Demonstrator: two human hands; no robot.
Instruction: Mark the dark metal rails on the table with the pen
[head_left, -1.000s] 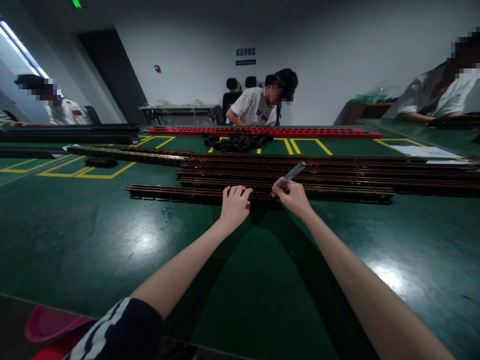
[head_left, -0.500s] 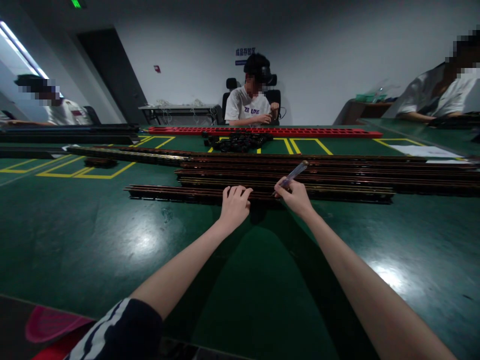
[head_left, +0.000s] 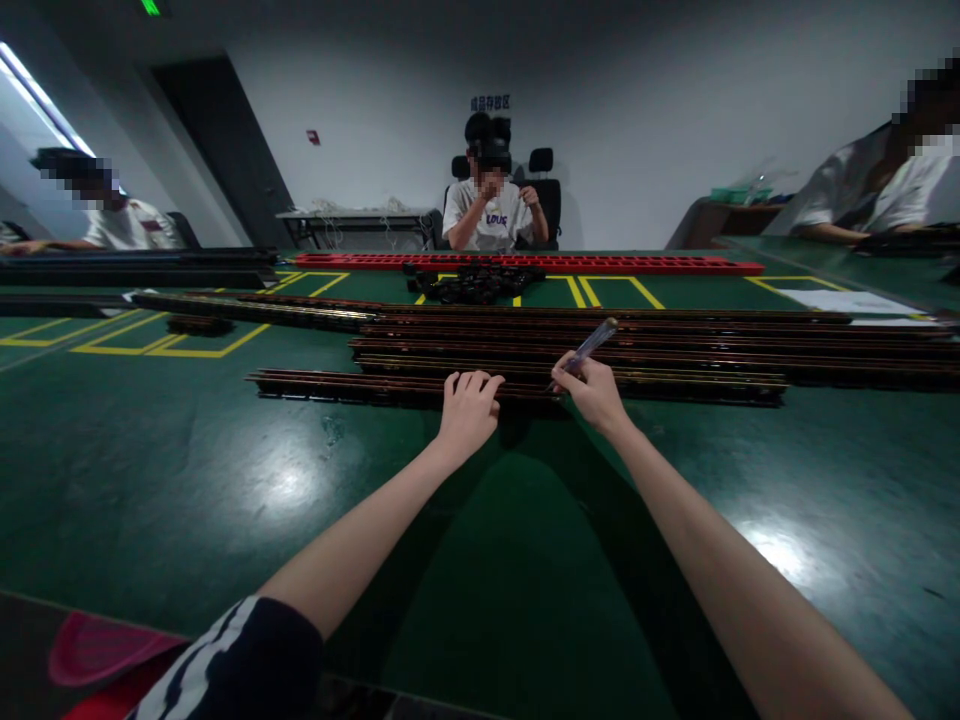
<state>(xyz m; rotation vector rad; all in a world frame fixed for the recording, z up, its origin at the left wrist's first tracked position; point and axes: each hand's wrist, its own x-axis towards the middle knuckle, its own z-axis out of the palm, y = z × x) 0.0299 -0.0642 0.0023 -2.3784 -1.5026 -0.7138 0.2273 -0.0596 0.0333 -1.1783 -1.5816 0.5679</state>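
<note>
In the head view, my left hand [head_left: 469, 408] lies over the nearest long dark strip [head_left: 345, 385], its fingers bent across the top edge and gripping it. My right hand [head_left: 594, 392] pinches a slim pen-like tool with a clear handle [head_left: 596, 338]. The tool leans up to the right, and its thin dark lower end points down at the same strip, a little right of my left hand. Whether the tip touches the strip is too small to tell. Right behind both hands lies a stack of similar long dark strips [head_left: 675, 345] with reddish and yellowish edges.
Across the green table [head_left: 187, 440] run yellow tape lines. Farther back are a black tangled heap [head_left: 480, 283] and a long red rail [head_left: 615, 263]. Black rails [head_left: 142, 270] lie at the left, white paper [head_left: 847, 302] at the right. Three people sit around the tables.
Both my hands and the tool stay almost in place. The person across the table has turned forward and raised both hands toward the head and chest.
</note>
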